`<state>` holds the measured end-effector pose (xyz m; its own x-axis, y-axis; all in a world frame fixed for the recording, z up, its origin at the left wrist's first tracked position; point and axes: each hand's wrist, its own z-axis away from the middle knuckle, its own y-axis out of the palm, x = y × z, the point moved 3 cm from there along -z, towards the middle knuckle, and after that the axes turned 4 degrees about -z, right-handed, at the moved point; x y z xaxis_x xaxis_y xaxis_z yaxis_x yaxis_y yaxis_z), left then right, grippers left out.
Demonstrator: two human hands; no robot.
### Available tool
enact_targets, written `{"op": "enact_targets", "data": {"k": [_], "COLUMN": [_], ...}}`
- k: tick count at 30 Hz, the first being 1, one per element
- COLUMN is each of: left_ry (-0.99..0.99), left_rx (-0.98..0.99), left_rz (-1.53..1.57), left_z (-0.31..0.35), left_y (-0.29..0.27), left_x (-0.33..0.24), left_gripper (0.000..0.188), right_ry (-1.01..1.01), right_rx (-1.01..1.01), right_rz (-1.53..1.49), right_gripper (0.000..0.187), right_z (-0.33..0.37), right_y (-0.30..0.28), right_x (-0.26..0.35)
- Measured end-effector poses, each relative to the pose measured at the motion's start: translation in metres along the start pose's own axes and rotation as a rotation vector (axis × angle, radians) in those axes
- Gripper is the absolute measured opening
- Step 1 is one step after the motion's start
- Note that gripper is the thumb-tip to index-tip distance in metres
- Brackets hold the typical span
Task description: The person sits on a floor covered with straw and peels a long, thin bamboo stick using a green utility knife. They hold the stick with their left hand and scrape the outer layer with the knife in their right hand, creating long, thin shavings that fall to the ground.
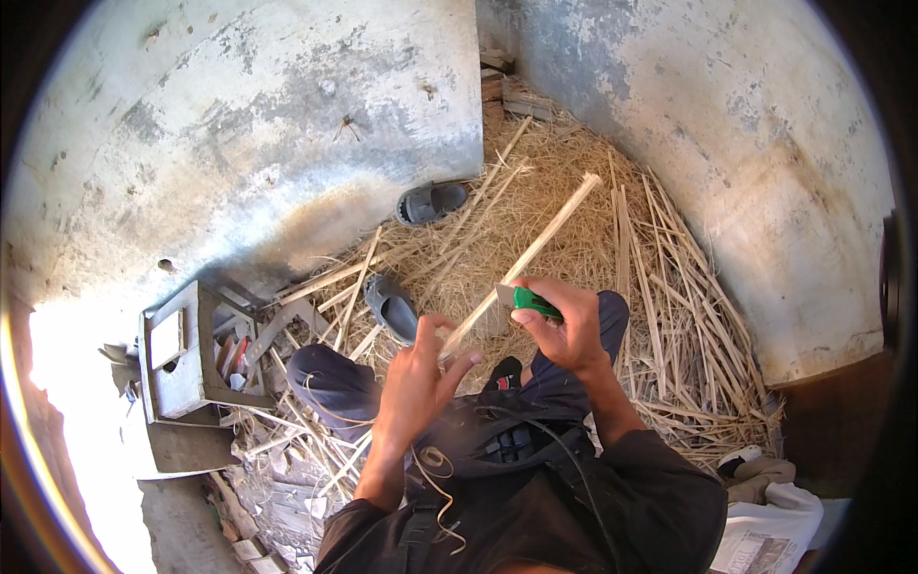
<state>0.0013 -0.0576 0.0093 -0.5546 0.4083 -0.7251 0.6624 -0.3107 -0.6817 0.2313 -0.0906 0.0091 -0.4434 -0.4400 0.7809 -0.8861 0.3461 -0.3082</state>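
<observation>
A long pale strip of split wood or bamboo (550, 230) slants from my lap up toward the far right. Its near end lies between the thumb and fingers of my left hand (413, 383). In my right hand (577, 327) is a green utility knife (537, 302), gripped with its blade pointing left. The blade meets the strip partway along, a little beyond my left fingers; how deep it sits I cannot tell. A thin curled shaving (435, 464) hangs by my left forearm.
Fine shavings (564, 153) heap up ahead of me. Cut strips (703, 335) are piled along the right wall. Two dark clogs (432, 203) lie ahead to the left. A wooden box (182, 354) with odds and ends stands far left, and a white sack (770, 536) lies lower right.
</observation>
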Motion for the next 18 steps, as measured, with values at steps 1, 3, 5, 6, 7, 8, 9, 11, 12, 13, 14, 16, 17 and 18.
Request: {"op": "enact_targets", "data": {"k": [1, 3, 5, 6, 7, 8, 9, 11, 12, 13, 14, 16, 17, 18], "left_ry": [0.002, 0.036, 0.098, 0.098, 0.096, 0.094, 0.101, 0.115, 0.106, 0.1, 0.094, 0.081, 0.073, 0.073], "left_rx": [0.023, 0.046, 0.047, 0.013, -0.022, -0.057, -0.074, -0.108, -0.103, -0.098, -0.093, -0.098, -0.102, -0.104], "left_rz": [0.034, 0.096, 0.154, 0.098, 0.042, -0.013, -0.024, -0.049, -0.059, -0.067, -0.075, -0.096, -0.107, -0.115], "left_z": [0.002, 0.003, 0.005, 0.006, 0.007, 0.008, 0.008, 0.006, 0.006, 0.005, 0.005, 0.004, 0.005, 0.005], "left_y": [-0.004, -0.005, -0.002, -0.003, -0.005, -0.006, -0.006, -0.004, -0.003, -0.001, 0.0, 0.0, 0.0, 0.0], "left_x": [-0.009, -0.012, -0.008, -0.01, -0.015, -0.018, -0.017, -0.014, -0.013, -0.011, -0.01, -0.013, -0.015, -0.017], "left_gripper": [0.034, 0.029, 0.025, 0.024, 0.023, 0.022, 0.022, 0.021, 0.021, 0.021, 0.021, 0.021, 0.021, 0.022], "right_ry": [-0.006, -0.019, -0.043, -0.055, -0.075, -0.096, -0.117, -0.142, -0.155, -0.17, -0.185, -0.202, -0.203, -0.205], "right_rx": [-0.007, -0.02, -0.029, -0.033, -0.026, -0.019, -0.011, 0.025, 0.043, 0.043, 0.043, 0.035, 0.028, 0.021], "right_rz": [0.007, 0.02, 0.028, 0.031, 0.047, 0.062, 0.078, 0.117, 0.137, 0.147, 0.157, 0.166, 0.162, 0.159], "right_gripper": [0.039, 0.04, 0.039, 0.039, 0.038, 0.038, 0.038, 0.04, 0.041, 0.041, 0.041, 0.041, 0.041, 0.041], "right_z": [-0.001, -0.005, -0.007, -0.008, -0.007, -0.006, -0.006, -0.003, -0.002, -0.002, -0.001, 0.0, 0.001, 0.001], "right_y": [0.0, -0.001, 0.0, 0.0, 0.001, 0.002, 0.003, 0.008, 0.01, 0.011, 0.013, 0.014, 0.015, 0.014], "right_x": [0.001, 0.002, 0.002, 0.002, 0.002, 0.002, 0.002, 0.003, 0.004, 0.005, 0.006, 0.007, 0.007, 0.007]}}
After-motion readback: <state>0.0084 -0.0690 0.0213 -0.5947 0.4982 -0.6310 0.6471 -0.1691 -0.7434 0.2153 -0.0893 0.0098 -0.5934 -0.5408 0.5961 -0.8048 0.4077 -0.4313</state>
